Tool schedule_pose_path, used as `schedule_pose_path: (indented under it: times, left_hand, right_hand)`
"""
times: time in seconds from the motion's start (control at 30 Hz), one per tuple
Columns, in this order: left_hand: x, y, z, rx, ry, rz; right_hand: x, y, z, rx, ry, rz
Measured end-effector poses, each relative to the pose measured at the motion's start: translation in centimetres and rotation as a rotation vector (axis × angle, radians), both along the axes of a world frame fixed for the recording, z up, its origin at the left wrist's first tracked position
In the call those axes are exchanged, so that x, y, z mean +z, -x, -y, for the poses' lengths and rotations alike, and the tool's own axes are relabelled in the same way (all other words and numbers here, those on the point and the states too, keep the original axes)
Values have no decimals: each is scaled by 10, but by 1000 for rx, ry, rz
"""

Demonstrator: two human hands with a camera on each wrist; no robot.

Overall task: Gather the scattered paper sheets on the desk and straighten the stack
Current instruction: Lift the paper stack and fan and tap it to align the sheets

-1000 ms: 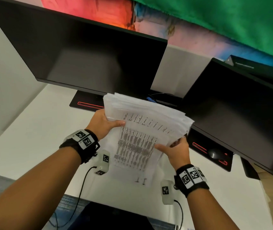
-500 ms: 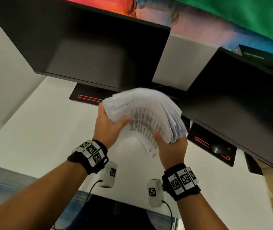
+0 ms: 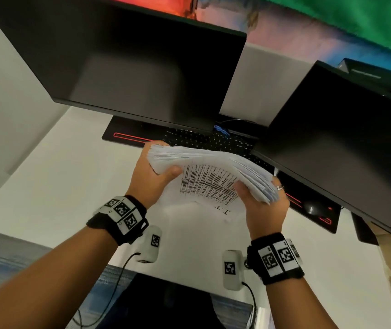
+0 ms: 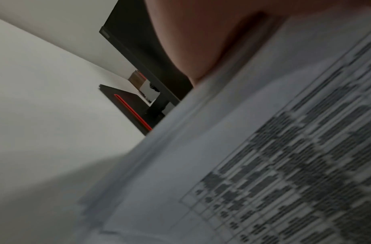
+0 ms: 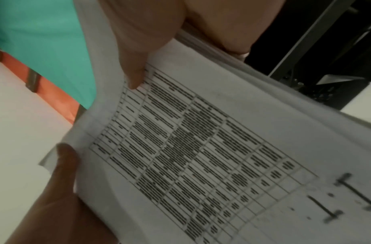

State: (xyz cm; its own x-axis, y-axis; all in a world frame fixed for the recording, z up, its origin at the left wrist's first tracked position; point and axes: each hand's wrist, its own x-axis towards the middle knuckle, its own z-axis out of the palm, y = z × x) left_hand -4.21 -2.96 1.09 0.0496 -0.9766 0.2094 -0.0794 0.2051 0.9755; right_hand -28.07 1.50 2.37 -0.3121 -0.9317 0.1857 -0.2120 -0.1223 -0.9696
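Observation:
A thick stack of white paper sheets [image 3: 209, 173], its near sheet printed with a table, stands on edge on the white desk [image 3: 54, 181], bowed and tilted away from me. My left hand [image 3: 150, 179] grips its left edge, thumb on the printed face. My right hand [image 3: 264, 205] grips its right edge, thumb on the face, fingers behind. The sheet edges at the top are fanned unevenly. In the right wrist view the printed sheet [image 5: 201, 148] fills the frame with my right thumb [image 5: 136, 54] pressed on it and the left thumb [image 5: 63, 158] at the far edge. The left wrist view shows the blurred sheets [image 4: 264, 165].
Two dark monitors [image 3: 142, 67] [image 3: 346, 143] stand close behind the stack. A black keyboard [image 3: 213, 141] lies under them on a black mat with red trim [image 3: 128, 136]. A mouse [image 3: 312, 207] sits at the right. The desk's front edge is near my wrists.
The stack went from lying tilted toward me to standing upright on the desk, bowed. Both hands shifted to its side edges and moved forward.

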Motion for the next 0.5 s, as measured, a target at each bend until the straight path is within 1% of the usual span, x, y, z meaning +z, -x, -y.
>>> schedule_pose_path:
  times: [0.07,0.17,0.23,0.37,0.5]
  left_hand:
    - [7,7,-1,72,48,-28]
    - [14,16,-3,234,80,-39]
    - [17,19,-3,290,102,-40]
    - [19,23,-1,305,117,-21]
    - [18,21,0,210,74,-13]
  right_hand:
    - [3,-1,0,-27,31,87]
    - [13,-5,-2,-40,81,139]
    - [19,-8,-1,-58,103,190]
    - [20,-11,-1,-57,110,270]
    - [16,-9,-3,-36,107,242]
